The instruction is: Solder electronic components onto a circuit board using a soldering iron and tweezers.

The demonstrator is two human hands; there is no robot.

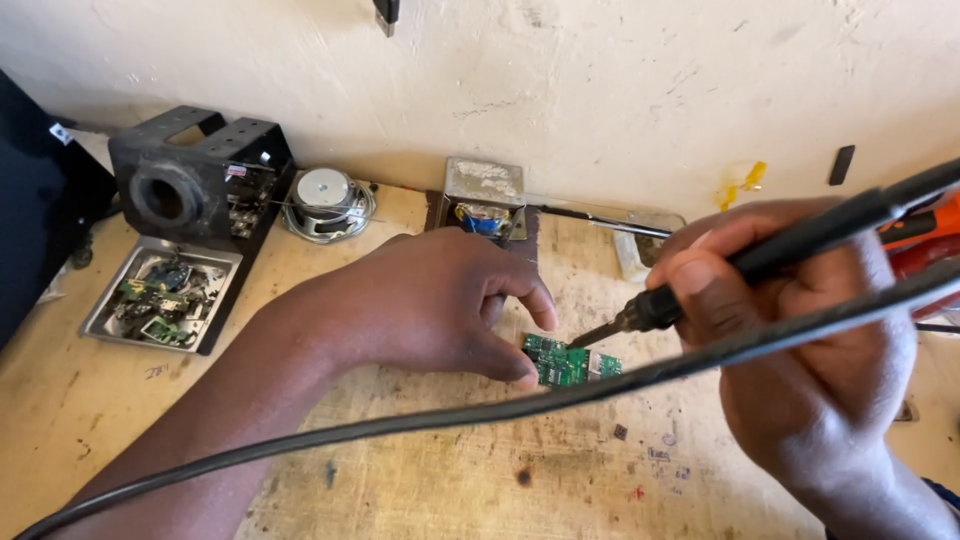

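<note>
— Green board [568, 362] sits on the bench, left hand [430, 300] pinching its edge. Much done?
— Can't tell. Right hand [800, 330] is clamped on the iron [760, 258], tip at the board.

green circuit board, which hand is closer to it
Left. The left hand pinches the green circuit board at its left edge, fingertips touching it. The right hand stays off to the right, reaching it only through the soldering iron tip.

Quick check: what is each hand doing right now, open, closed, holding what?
Left hand: closed, pinching the small green circuit board against the wooden bench.
Right hand: closed around the soldering iron, tip at the board.
</note>
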